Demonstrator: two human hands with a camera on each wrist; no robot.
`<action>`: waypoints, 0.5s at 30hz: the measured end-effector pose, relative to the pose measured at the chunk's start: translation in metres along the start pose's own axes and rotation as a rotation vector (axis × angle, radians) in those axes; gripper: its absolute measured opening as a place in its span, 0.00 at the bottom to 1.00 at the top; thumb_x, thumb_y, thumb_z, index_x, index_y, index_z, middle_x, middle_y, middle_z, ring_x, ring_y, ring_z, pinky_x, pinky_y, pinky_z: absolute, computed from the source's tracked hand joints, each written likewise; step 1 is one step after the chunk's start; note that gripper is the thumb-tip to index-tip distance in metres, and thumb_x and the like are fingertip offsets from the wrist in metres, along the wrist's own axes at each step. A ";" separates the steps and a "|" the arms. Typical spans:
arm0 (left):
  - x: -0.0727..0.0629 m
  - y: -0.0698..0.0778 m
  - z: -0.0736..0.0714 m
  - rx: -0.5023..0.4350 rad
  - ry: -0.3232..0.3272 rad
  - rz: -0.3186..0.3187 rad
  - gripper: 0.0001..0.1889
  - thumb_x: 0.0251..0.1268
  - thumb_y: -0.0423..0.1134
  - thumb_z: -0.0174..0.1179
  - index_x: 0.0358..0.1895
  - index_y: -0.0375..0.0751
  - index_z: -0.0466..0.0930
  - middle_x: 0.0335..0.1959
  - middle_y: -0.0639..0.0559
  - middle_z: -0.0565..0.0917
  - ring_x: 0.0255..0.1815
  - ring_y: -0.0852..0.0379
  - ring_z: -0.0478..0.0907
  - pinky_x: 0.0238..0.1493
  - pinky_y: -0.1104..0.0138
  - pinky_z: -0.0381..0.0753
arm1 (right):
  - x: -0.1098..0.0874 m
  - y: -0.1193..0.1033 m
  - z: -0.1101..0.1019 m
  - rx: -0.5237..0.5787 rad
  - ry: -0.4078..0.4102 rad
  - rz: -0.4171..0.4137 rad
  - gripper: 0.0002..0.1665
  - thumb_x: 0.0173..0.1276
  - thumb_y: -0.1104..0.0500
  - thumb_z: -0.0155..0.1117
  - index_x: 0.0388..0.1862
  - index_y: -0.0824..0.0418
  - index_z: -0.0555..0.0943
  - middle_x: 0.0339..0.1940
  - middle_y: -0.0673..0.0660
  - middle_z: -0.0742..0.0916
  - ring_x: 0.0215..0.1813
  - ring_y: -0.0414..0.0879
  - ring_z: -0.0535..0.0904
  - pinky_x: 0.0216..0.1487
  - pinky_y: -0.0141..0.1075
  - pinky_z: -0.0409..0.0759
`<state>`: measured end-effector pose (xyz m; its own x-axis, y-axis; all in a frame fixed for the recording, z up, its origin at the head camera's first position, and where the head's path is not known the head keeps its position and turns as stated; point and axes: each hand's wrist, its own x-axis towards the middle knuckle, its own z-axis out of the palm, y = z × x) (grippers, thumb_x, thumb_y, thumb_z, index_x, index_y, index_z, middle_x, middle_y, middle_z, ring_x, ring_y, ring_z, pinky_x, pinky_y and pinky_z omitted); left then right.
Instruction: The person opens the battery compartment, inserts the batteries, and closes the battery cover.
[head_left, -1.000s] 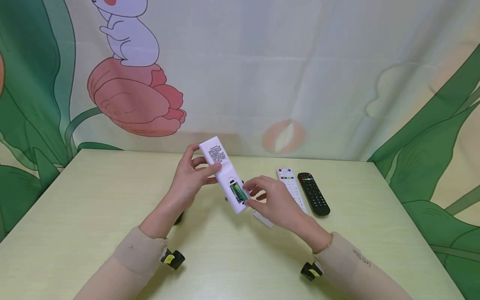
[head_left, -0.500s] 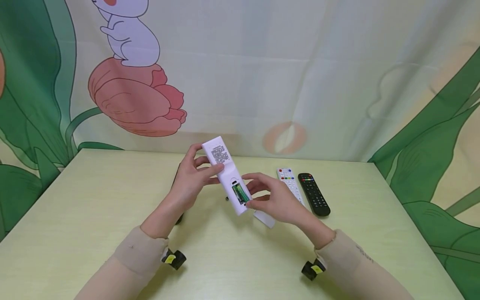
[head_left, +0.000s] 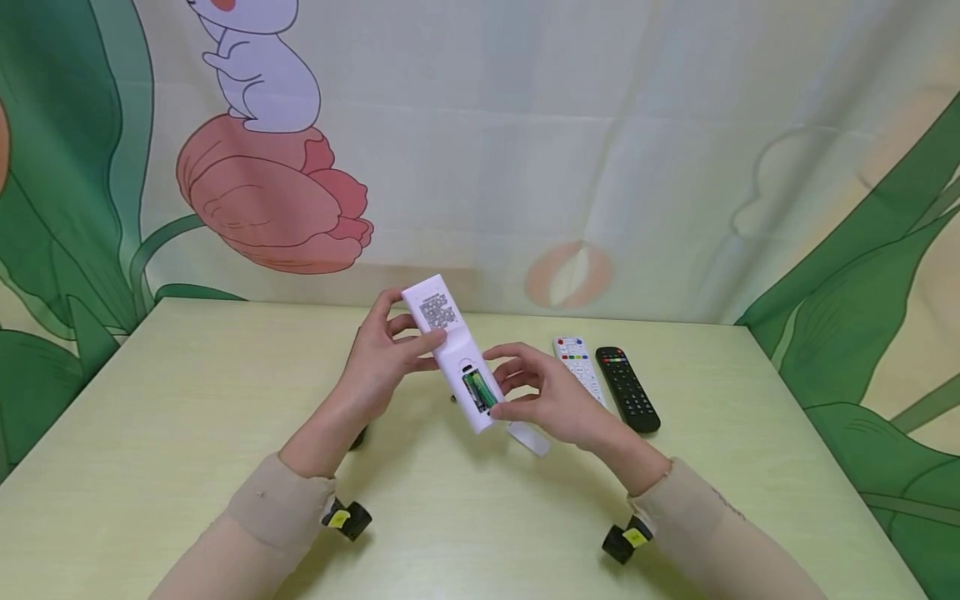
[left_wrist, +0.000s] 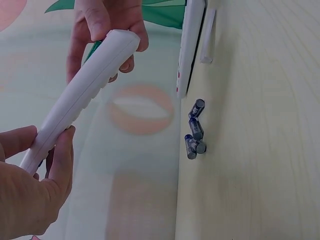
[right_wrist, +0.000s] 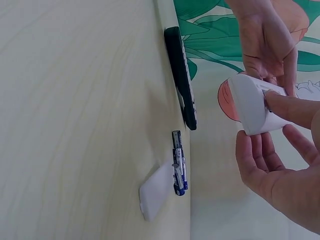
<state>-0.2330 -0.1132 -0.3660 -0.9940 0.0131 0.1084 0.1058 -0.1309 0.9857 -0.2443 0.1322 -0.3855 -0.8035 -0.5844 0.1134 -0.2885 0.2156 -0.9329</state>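
Observation:
My left hand (head_left: 382, 354) grips the upper half of a white remote control (head_left: 450, 333), held tilted above the table with its back toward me. Its battery compartment is uncovered, and green batteries (head_left: 478, 389) show inside. At the lower end, my right hand (head_left: 551, 396) holds the remote control. In the right wrist view, the right thumb (right_wrist: 290, 106) presses at the compartment while the other fingers (right_wrist: 255, 152) lie under the remote. A green battery (left_wrist: 93, 51) stands partly above the casing beside the right thumb in the left wrist view.
A second white remote (head_left: 577, 362) and a black remote (head_left: 628, 389) lie at the right of the table. Several blue batteries (left_wrist: 196, 129) and a white cover-like piece (right_wrist: 155, 192) lie behind and below the hands. Another black remote (right_wrist: 180, 75) is mostly hidden by the left arm in the head view.
The remote control and both hands shifted slightly rightward, then settled almost in place. My right hand's fingers moved closer in along the remote's side, the thumb staying at the compartment.

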 end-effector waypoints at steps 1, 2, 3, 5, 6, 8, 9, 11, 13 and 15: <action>0.000 0.000 0.000 -0.001 0.000 -0.001 0.35 0.69 0.25 0.64 0.74 0.43 0.59 0.59 0.34 0.76 0.49 0.42 0.84 0.46 0.53 0.88 | 0.000 0.001 0.000 0.004 -0.001 -0.002 0.37 0.60 0.70 0.77 0.68 0.58 0.76 0.49 0.62 0.83 0.52 0.55 0.80 0.53 0.43 0.84; 0.000 0.000 0.000 -0.001 0.000 -0.002 0.35 0.69 0.25 0.64 0.74 0.43 0.59 0.59 0.33 0.76 0.49 0.42 0.84 0.46 0.53 0.88 | 0.000 0.001 0.001 0.006 -0.002 -0.004 0.37 0.60 0.71 0.77 0.68 0.58 0.75 0.49 0.62 0.83 0.52 0.55 0.80 0.53 0.43 0.84; 0.001 0.000 0.000 -0.002 0.002 -0.004 0.35 0.68 0.25 0.65 0.74 0.44 0.60 0.59 0.34 0.76 0.49 0.42 0.84 0.45 0.53 0.88 | 0.001 0.001 0.001 0.009 -0.003 -0.006 0.37 0.60 0.71 0.76 0.68 0.57 0.75 0.49 0.62 0.82 0.52 0.55 0.80 0.53 0.43 0.84; 0.001 0.000 0.000 -0.003 0.005 -0.005 0.35 0.68 0.24 0.65 0.74 0.44 0.60 0.58 0.34 0.76 0.49 0.42 0.84 0.45 0.53 0.88 | 0.001 0.002 0.002 0.012 -0.005 -0.010 0.37 0.60 0.71 0.76 0.67 0.57 0.75 0.48 0.62 0.82 0.51 0.55 0.80 0.53 0.43 0.84; 0.001 0.000 0.000 -0.002 0.005 -0.004 0.35 0.68 0.24 0.65 0.74 0.44 0.60 0.58 0.34 0.76 0.49 0.42 0.84 0.45 0.54 0.88 | 0.001 0.002 0.002 0.015 -0.007 -0.011 0.37 0.60 0.72 0.76 0.67 0.56 0.74 0.48 0.62 0.82 0.51 0.56 0.80 0.52 0.43 0.84; 0.000 0.000 0.000 0.000 0.006 -0.004 0.35 0.68 0.24 0.65 0.74 0.44 0.60 0.58 0.34 0.76 0.49 0.42 0.84 0.45 0.54 0.88 | 0.001 0.003 0.003 0.024 -0.010 -0.012 0.37 0.61 0.72 0.75 0.67 0.56 0.74 0.48 0.62 0.82 0.51 0.56 0.79 0.52 0.43 0.84; 0.000 0.000 0.000 -0.001 0.006 -0.003 0.35 0.68 0.24 0.65 0.74 0.45 0.60 0.58 0.34 0.76 0.49 0.42 0.84 0.45 0.54 0.88 | 0.001 0.003 0.003 0.029 -0.012 -0.011 0.37 0.61 0.73 0.75 0.67 0.56 0.74 0.48 0.62 0.82 0.51 0.56 0.79 0.52 0.43 0.84; 0.000 0.000 0.000 -0.003 0.005 -0.003 0.35 0.68 0.24 0.64 0.73 0.45 0.60 0.58 0.34 0.76 0.49 0.42 0.84 0.45 0.54 0.88 | 0.001 0.004 0.004 0.040 -0.013 -0.009 0.37 0.61 0.73 0.74 0.67 0.56 0.73 0.47 0.63 0.81 0.51 0.56 0.79 0.51 0.42 0.84; -0.001 0.000 0.001 -0.005 0.003 -0.002 0.35 0.68 0.24 0.64 0.73 0.45 0.60 0.58 0.34 0.76 0.49 0.42 0.84 0.45 0.54 0.88 | 0.001 0.004 0.005 0.052 -0.014 -0.004 0.37 0.61 0.73 0.73 0.67 0.56 0.72 0.47 0.63 0.81 0.50 0.56 0.78 0.51 0.42 0.83; -0.001 0.000 0.001 -0.007 0.003 -0.003 0.35 0.68 0.24 0.65 0.73 0.45 0.60 0.57 0.34 0.77 0.49 0.41 0.84 0.45 0.53 0.88 | 0.001 0.004 0.006 0.057 -0.013 0.000 0.37 0.62 0.74 0.73 0.67 0.56 0.72 0.47 0.63 0.81 0.50 0.55 0.78 0.50 0.41 0.83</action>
<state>-0.2322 -0.1125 -0.3656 -0.9944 0.0107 0.1049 0.1024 -0.1381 0.9851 -0.2432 0.1278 -0.3908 -0.7965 -0.5948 0.1092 -0.2579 0.1708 -0.9509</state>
